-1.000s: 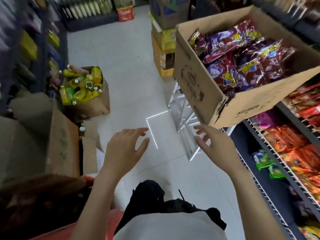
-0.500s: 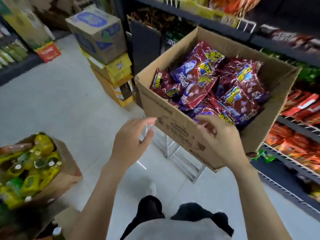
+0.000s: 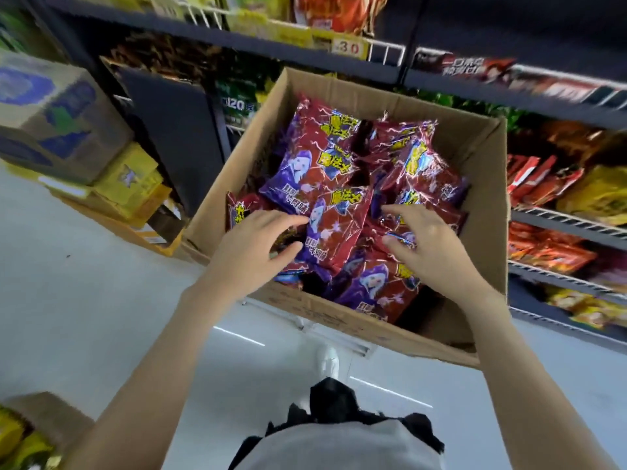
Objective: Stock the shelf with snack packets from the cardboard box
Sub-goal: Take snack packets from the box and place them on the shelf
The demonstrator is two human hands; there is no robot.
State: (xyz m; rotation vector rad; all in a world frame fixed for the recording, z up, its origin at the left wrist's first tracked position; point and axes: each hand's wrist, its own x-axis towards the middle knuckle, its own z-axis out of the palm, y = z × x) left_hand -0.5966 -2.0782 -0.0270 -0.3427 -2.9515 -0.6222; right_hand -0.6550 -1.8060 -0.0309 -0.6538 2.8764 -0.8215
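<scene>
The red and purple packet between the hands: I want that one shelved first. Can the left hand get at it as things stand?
Probably yes: the left hand is already at the packet, which lies on top with nothing covering it inside the open cardboard box.

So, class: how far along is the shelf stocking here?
Done: nothing evident. The cardboard box is full of snack packets. In hand: the left hand and right hand reach in, fingers spread, no grip yet. Left: lifting packets onto the shelf.
</scene>
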